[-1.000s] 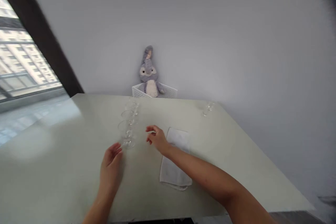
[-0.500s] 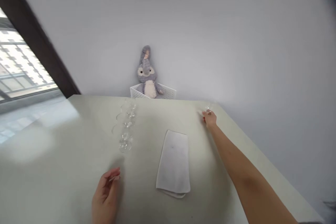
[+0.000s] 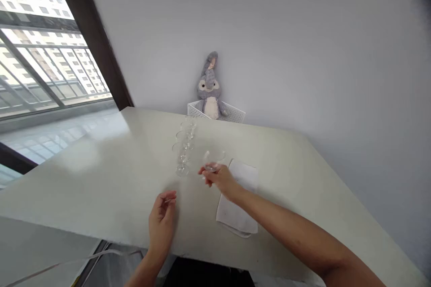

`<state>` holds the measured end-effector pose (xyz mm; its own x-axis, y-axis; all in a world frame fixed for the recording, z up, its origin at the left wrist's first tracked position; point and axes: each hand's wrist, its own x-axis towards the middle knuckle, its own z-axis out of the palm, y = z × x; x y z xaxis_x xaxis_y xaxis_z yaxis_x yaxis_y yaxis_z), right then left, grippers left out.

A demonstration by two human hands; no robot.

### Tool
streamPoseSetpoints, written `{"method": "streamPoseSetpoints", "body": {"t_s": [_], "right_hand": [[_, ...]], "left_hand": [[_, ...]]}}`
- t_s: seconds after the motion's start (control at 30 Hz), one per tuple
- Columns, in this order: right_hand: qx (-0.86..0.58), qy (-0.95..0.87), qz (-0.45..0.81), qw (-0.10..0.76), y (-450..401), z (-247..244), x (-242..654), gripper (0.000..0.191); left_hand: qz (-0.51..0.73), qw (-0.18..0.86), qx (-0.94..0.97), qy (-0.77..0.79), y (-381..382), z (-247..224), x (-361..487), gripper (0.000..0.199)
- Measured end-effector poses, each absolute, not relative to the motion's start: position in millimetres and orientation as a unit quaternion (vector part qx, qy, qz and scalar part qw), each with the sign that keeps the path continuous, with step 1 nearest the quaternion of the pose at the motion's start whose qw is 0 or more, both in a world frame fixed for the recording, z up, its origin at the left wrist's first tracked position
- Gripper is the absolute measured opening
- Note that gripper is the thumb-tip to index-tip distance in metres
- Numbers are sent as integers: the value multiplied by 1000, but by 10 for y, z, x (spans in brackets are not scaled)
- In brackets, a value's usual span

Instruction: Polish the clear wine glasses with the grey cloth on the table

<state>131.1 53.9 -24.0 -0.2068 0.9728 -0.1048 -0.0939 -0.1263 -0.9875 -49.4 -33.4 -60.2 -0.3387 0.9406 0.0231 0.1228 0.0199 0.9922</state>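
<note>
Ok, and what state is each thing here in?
Right hand: closed on a clear glass.
Clear glass: held; contact with table unclear.
Left hand: loosely curled, seemingly empty.
Row of glasses: standing upright.
White cloth: folded, flat, partly hidden.
Plush toy: sitting in a white basket.
White basket: holding the plush toy.

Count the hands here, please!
2. The left hand is above the pale table; the right hand holds a clear drinking glass between a row of clear glasses and a folded white cloth, in this view.
</note>
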Motion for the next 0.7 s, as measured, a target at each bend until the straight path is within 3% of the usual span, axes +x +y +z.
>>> {"method": "streamPoseSetpoints", "body": {"t_s": [0.17,0.47,0.7], "right_hand": [[-421,-501,646,392,275,-386,714,26],[-423,-562,591,394,418,-563,428,15],[-457,-625,516,367,413,-524,458,27]], "left_hand": [[558,371,442,596,-351,-605,-527,21],[564,373,465,572,-334,-573,-514,34],[540,350,492,586,-321,-601,-529,36]]}}
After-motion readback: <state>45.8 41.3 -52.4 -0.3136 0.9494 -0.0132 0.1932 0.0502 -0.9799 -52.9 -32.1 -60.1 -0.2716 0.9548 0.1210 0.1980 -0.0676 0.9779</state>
